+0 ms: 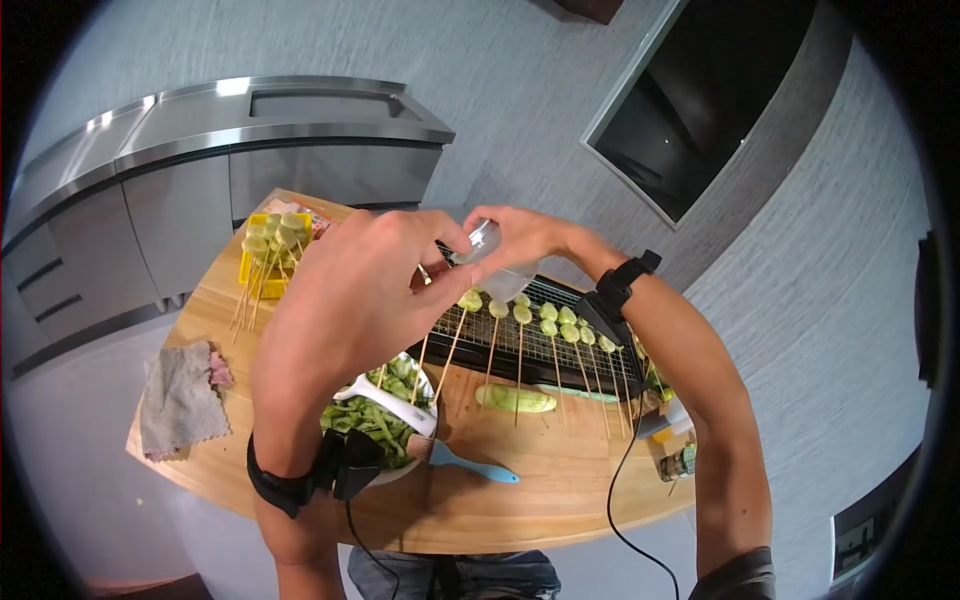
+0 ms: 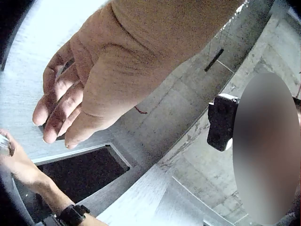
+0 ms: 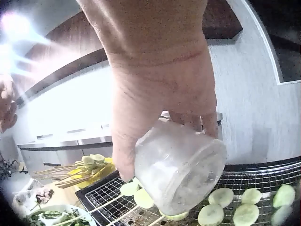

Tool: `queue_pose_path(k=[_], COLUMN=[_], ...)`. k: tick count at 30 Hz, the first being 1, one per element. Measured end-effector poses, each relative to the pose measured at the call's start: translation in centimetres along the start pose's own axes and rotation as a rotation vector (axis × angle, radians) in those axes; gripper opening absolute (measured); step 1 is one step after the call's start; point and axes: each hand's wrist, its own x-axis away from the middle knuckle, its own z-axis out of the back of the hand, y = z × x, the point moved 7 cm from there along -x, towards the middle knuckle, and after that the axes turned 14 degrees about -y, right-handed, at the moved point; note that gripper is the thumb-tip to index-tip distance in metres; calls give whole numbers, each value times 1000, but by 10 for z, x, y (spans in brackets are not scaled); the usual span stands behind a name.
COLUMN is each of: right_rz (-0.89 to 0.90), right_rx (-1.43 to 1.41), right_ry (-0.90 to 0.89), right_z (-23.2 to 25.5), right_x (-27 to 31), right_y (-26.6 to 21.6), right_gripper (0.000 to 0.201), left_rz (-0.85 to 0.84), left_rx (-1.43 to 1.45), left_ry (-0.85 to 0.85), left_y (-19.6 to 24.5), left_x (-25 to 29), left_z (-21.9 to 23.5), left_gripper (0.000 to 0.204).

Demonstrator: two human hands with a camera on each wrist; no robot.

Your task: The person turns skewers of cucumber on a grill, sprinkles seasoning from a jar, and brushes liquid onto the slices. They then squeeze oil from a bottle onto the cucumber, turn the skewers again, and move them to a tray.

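In the head view my right hand (image 1: 525,240) grips a clear jar (image 1: 505,282) with a shiny silver end, tilted over the grill (image 1: 470,352). The right wrist view shows this clear jar (image 3: 176,165) with its round base turned toward the camera. My left hand (image 1: 365,270) hovers to the left of the jar; in its wrist view the fingers (image 2: 61,117) are loosely bent with nothing seen in them. Below, skewered cucumber slices (image 1: 568,318) lie across the wire rack, their sticks pointing toward me.
A bowl of green peelings (image 1: 400,455) with a white-handled peeler (image 1: 395,402) stands front left. Beside it lies a blue brush (image 1: 475,465). A cucumber piece (image 1: 515,399) rests before the grill. Farther left are a yellow basket (image 1: 246,268) of skewers and a grey cloth (image 1: 180,400).
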Motion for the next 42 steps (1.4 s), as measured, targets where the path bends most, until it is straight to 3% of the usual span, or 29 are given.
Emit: queue_pose_path(k=[3,5,7,9,18,21,25,28,30,42], right_rz=[-77,-131,-126,-124,-105,-107,-111,-73,-119,-139], right_rx=[32,89,148,268,69,241,127,266,118,252], right_ry=[-35,-153,-145,-7,-49,-19,-30,-25,-26,39], right_z=[1,-8,-10,-2,-10,-8,-11,-10,-11,-10], right_x=[13,17,17,13,24,13,18,14,22,15], right_y=[5,12,24,39,24,41,35,44,33,38], right_gripper=[74,75,74,80,72,72,73,74,74,76], left_rz=[2,7,-9,1,35,36,34,36,43,28], left_rx=[2,6,4,0,-3,-16,-22,-9,-1,4], left_ry=[-17,-31,-10,-27,-55,-62,-70,-68,-80,-81], left_y=[1,1,2,3,2,0,1,0,2,4], left_x=[0,0,0,0,1,2,2,1,1,1], left_z=[2,1,1,0,-2,-3,-3,-3,-2,-4], left_gripper=[20,20,20,20,21,22,23,23,23,20])
